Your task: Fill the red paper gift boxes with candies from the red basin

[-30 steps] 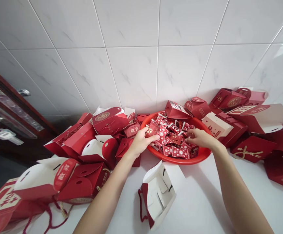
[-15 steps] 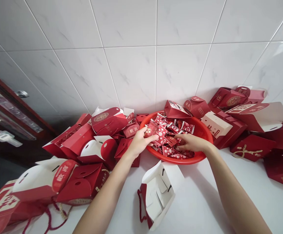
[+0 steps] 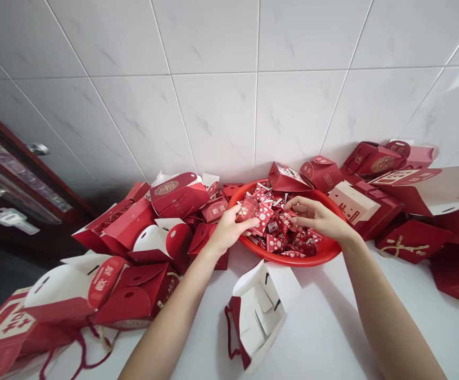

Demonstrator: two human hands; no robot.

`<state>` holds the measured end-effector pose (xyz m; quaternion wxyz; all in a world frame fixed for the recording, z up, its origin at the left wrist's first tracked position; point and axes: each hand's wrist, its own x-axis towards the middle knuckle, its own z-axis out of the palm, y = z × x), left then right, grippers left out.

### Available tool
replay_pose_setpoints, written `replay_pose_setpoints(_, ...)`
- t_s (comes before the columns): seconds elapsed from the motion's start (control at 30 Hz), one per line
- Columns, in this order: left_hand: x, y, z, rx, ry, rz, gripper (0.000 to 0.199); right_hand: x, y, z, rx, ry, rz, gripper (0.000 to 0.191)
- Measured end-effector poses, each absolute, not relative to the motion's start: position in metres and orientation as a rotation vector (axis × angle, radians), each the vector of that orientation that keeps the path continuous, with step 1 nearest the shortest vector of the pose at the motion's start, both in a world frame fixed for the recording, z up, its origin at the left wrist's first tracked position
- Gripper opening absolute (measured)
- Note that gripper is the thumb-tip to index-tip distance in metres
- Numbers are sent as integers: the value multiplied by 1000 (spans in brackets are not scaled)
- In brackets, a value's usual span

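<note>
A red plastic basin (image 3: 334, 255) stands on the white table, holding many small red wrapped candies (image 3: 298, 243), some with white patterns. At its left side my left hand (image 3: 227, 228) is closed around a few wrapped candies (image 3: 264, 216), thumb on top. My right hand (image 3: 314, 215) is over the basin's right half, fingers curved and apart just above the candies. Nothing shows clearly between those fingers. In front of the basin lies an opened red gift box (image 3: 259, 314), white inside, its top facing up, with a dark red cord handle at its left.
Several red gift boxes (image 3: 136, 287) crowd the left side, some with flaps up and cords trailing. More boxes (image 3: 411, 240) fill the right side. A tiled wall (image 3: 213, 116) rises behind. At far left, keys (image 3: 13, 219) hang from a dark red cabinet.
My right hand has lifted slightly out of the candies and its fingers have moved up and back. My left hand keeps its candies in nearly the same place. The view has shifted slightly.
</note>
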<state>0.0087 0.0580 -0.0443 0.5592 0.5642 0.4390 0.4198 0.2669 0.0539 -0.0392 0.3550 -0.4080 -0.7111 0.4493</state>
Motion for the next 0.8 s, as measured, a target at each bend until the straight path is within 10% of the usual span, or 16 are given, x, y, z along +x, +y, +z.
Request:
replay_pose_setpoints(0.47, 7, 58, -43, 1272, 1032, 1009, 45, 258, 51, -36, -1021, -1732, 1096, 54)
replay_pose_setpoints(0.8, 6, 57, -41, 1277, 1035, 998, 46, 262, 50, -29, -1242, -1783, 631, 37)
